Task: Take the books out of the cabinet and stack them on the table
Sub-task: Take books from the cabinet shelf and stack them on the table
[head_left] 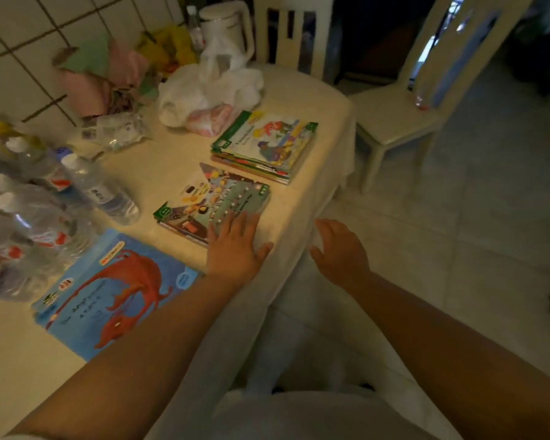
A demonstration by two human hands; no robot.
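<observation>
The left hand (235, 246) lay flat, fingers straight and spread, on the near corner of the middle stack of books (213, 204) on the desk (159, 166) — its long axis running away rightward; the right hand (340, 249) hovered loose, empty, off the edge

head cam, looks fwd and down, close over table (299, 90) edge

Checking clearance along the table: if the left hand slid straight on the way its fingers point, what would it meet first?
The left hand already rests on the small green-cornered book pile; beyond it, probably the taller stack of colourful books.
</observation>
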